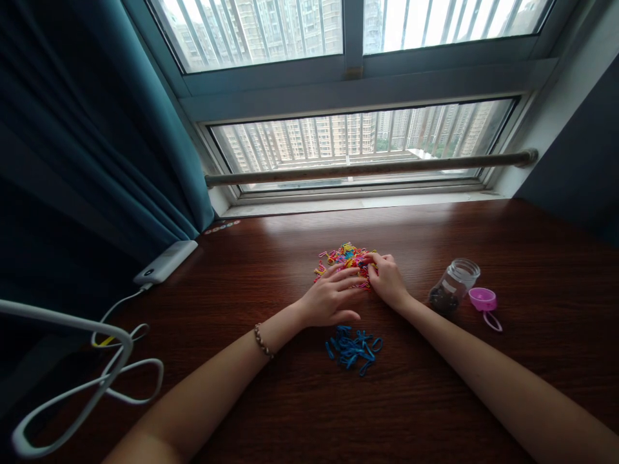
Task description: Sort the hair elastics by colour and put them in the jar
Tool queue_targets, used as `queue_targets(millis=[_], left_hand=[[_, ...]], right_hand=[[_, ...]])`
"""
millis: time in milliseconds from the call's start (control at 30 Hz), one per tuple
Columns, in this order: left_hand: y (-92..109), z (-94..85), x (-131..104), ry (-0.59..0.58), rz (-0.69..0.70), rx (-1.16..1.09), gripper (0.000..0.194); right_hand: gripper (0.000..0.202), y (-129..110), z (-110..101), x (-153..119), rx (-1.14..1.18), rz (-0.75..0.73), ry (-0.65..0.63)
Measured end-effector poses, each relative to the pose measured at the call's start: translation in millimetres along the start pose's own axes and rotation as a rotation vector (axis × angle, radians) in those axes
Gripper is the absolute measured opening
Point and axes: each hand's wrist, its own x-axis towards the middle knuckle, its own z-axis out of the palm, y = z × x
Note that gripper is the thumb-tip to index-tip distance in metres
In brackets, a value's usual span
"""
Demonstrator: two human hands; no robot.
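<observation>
A heap of small multicoloured rubber bands (349,252), mostly red, yellow and pink, lies on the dark wooden table. My left hand (333,298) rests against its near side, fingers spread and stretched over the bands, gripping nothing. On the right edge of the heap, my right hand (385,276) has bent fingers, thumb and index finger close together among the bands. Whatever is between those fingertips is too small to make out. Nearer to me, below my left hand, lies a separate loose pile of blue rubber bands (354,348).
To the right, a clear jar (454,283) with dark contents leans over beside a pink lid (482,298) with a loop. A white power device (166,263) with a cable and a white curved tube (72,316) occupy the left. A window rail (372,170) runs behind.
</observation>
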Motion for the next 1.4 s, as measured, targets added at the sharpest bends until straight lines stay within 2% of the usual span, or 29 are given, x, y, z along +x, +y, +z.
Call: queue_targets(millis=[133,267,533,667,767,933,1167,1300,1400], left_hand=[[-25,4.6,-1,-0.006,-0.156,0.127,0.054],[-33,7.3,-3,-0.008,-0.25,0.134,0.056],[-35,5.8,-7,0.11,-0.219,-0.029,0.038],[-35,5.7,-9,0.2,-0.268,-0.045,0.028],[-35,7.1,-9,0.264,-0.305,-0.005,0.025],[-43,12.4,-10,0.39,-0.458,0.123,0.02],[-53,15.0,-12,0.413,-0.584,0.324,0.008],[-54,15.7,-12,0.421,-0.633,0.389,0.025],[-51,15.2,-10,0.413,-0.571,0.355,0.029]], right_hand=[[0.025,1,0,1,0.023,-0.015,-0.041],[0.026,1,0,1,0.043,-0.006,-0.044],[0.034,0,3,0,0.051,-0.096,-0.117],[0.031,2,3,0,0.038,-0.028,-0.085],[0.032,3,2,0,0.042,-0.04,-0.056],[0.03,2,-1,2,0.06,-0.044,0.009],[0.016,-2,-6,1,0.148,0.06,0.064],[0.013,-3,-7,0,0.137,0.074,0.082],[0.011,-4,-7,0,0.139,0.085,0.082]])
